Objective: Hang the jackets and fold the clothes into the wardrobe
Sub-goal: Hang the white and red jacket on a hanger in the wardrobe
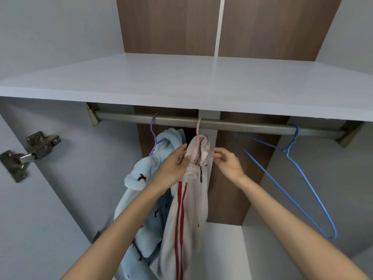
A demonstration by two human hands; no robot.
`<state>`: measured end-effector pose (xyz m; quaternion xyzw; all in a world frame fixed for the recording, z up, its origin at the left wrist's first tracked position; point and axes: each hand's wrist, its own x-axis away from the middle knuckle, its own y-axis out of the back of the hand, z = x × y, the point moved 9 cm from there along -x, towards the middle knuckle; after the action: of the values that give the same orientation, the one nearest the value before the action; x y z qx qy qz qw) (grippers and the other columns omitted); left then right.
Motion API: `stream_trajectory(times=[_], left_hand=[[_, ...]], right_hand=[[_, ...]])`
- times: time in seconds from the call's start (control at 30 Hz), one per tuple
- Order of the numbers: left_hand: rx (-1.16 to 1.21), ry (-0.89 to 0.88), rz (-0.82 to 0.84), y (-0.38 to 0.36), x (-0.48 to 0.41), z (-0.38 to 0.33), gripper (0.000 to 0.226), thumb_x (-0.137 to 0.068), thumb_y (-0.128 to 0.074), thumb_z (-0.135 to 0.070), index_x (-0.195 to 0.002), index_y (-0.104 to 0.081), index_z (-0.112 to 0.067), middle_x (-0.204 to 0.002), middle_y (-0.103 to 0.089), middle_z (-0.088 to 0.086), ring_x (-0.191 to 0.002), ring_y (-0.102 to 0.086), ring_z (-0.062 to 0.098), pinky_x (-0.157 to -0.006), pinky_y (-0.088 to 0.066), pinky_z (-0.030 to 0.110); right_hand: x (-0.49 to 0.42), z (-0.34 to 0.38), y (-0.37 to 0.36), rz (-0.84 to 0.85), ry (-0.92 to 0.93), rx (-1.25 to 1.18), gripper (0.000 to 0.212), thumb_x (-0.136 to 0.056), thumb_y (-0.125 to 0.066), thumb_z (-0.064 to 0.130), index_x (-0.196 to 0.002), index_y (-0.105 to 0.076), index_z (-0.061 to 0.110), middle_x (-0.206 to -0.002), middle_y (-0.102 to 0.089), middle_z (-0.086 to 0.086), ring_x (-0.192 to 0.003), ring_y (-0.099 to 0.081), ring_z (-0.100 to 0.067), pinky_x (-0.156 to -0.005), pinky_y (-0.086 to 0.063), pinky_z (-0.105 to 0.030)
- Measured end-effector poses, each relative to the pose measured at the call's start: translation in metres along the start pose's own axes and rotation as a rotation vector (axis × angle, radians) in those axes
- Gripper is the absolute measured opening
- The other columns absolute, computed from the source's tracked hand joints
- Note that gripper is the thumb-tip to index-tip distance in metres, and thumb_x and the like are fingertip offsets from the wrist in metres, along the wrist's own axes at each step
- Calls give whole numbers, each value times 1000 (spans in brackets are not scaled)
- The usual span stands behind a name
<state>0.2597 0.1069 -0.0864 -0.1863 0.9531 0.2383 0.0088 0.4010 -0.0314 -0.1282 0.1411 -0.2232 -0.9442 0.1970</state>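
A white jacket with red stripes (pixel 187 203) hangs from a pale pink hanger (pixel 199 126) on the metal wardrobe rail (pixel 242 126). My left hand (pixel 175 160) grips the left side of its collar. My right hand (pixel 226 160) pinches the collar's right edge. To the left, touching the white jacket, a light blue fleece jacket (pixel 147 199) hangs on a purple hanger (pixel 154 134). An empty blue wire hanger (pixel 292 170) hangs at the right end of the rail.
A white shelf (pixel 181 81) runs just above the rail. The open wardrobe door with metal hinges (pixel 30 152) stands at the left. White side walls and a brown back panel (pixel 228 190) enclose the hanging space.
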Motion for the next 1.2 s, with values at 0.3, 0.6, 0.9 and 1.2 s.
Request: stream_trajectory(times=[0.3, 0.6, 0.9, 1.2], left_hand=[[58, -186, 31, 13, 91, -10, 38, -100, -47, -23, -137, -47, -29, -124, -57, -10, -114, -54, 0, -97, -42, 17], [73, -166, 289, -55, 207, 3, 33, -101, -45, -23, -133, -51, -25, -119, -60, -8, -103, -56, 3, -81, -38, 2], [21, -269, 527, -141, 313, -15, 36, -100, -46, -17, -135, -51, -22, -121, -59, -9, -106, -54, 0, -92, -37, 13], [28, -240, 871, -266, 469, -35, 36, -99, -49, -17, -135, -50, -21, -121, -61, -3, -105, -58, 7, -90, -40, 16]], right_hand=[[138, 7, 20, -92, -53, -55, 26, -93, -55, 6, -103, -66, 28, -97, -71, 6, -102, -65, -11, -97, -45, -24], [324, -8, 38, -207, -247, 17, 19, -95, -59, 14, -98, -65, 31, -96, -70, 8, -90, -63, -8, -76, -42, -7], [508, -35, 90, -392, -468, 63, 18, -96, -57, 18, -109, -68, 23, -101, -71, 9, -90, -66, -14, -72, -44, -8], [730, -67, 143, -598, -672, 60, 19, -95, -55, 9, -105, -67, 20, -101, -69, 7, -96, -64, -12, -86, -49, -21]])
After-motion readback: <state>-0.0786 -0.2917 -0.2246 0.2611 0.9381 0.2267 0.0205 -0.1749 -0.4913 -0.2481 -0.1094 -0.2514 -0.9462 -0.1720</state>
